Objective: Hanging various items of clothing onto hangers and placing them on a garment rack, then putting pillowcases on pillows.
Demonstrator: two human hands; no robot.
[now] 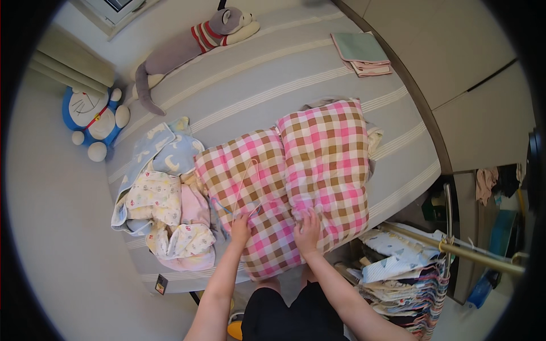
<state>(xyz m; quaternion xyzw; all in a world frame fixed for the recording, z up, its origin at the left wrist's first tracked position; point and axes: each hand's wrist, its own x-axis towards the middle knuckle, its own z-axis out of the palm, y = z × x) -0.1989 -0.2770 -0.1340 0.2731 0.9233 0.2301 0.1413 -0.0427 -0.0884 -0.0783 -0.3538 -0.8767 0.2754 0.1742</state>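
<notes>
Grey bedding with pale stripes covers the bed (pixel 227 120) that takes up most of this room, and the person's black shorts (pixel 293 318) show right at its near edge. Leaning over from there, the left hand (pixel 240 229) has its fingers bent together at the lower end of a thin pink hanger (pixel 243 183); I can't tell whether they grip it. The right hand (pixel 308 230) presses down with curled fingers, slightly apart, and I can't make out whether anything is pinched there. Both rest on puffy pink, brown and white checked padding (pixel 327 153), which lies on the near half of the bed in two sections side by side.

Close by on the right, a clothes rack (pixel 447 227) crowded with hung garments (pixel 398 284) crowds that corner, its brassy rail (pixel 472 257) jutting past the bed. To the left of the padding sits a loose heap of baby clothes (pixel 153 199), blue, white and pink, near a small dark card (pixel 161 284) at the edge.

Farther off, a blue-and-white plush (pixel 99 120) leans by the wall under a curtain (pixel 74 62). Along the far side stretches a long grey plush toy (pixel 182 51) in a striped top; folded cloths (pixel 361 48), green over pink, lie toward the tall wardrobe (pixel 460 51), and a window (pixel 116 8) shows beyond.
</notes>
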